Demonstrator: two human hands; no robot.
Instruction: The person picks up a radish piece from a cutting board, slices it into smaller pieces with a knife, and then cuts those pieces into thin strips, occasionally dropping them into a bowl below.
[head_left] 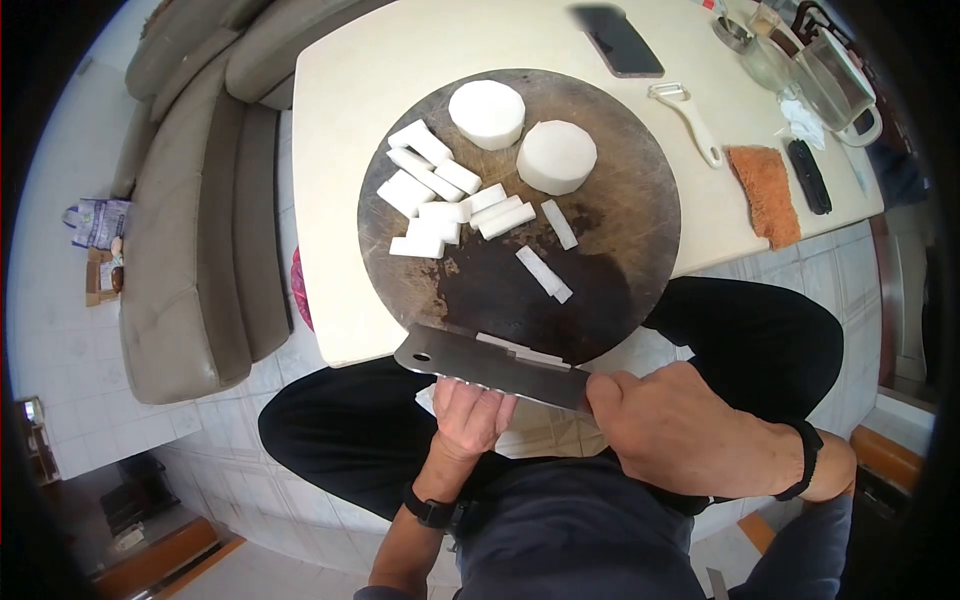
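Head view: glass jug and metal bowl at the far right of the bench; contents unclear. Right hand clenched on the cleaver, at the near edge of the chopping board. Long axis runs left-right, blade pointing left, slightly far. Left hand curled by the blade; its grip cannot be told.

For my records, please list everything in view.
table: one, cream, centre
round board: one, brown, on table
thick discs: two, white, board's far side
cut pieces: many, white, on board
cleaver: one, grey, board's near edge
phone: one, black, table's far side
peeler: one, white, right of board
cloth: one, orange, table's right
oblong item: one, black, beside cloth
jug: one, clear, far right
sofa: one, taupe, left
left hand: one, bare, at blade
right hand: one, bare, on handle
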